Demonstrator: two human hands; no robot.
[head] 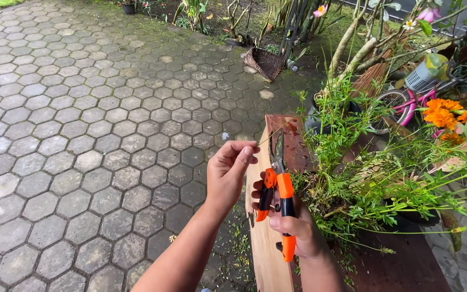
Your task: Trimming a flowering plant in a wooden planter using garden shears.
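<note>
Pinching thin dry stem (pixel 268 138) taut in left hand (pixel 231 173) fingers; right hand (pixel 298 230) gripping orange pruning shears (pixel 279 197), blades meeting stem above wooden worktop (pixel 268 254); keeping fingertips clear, cutting close beside potted plant (pixel 352 184)

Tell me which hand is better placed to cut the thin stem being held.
Right. The right hand already grips the orange-handled pruning shears, blades up near the thin stem that the left hand pinches.
</note>
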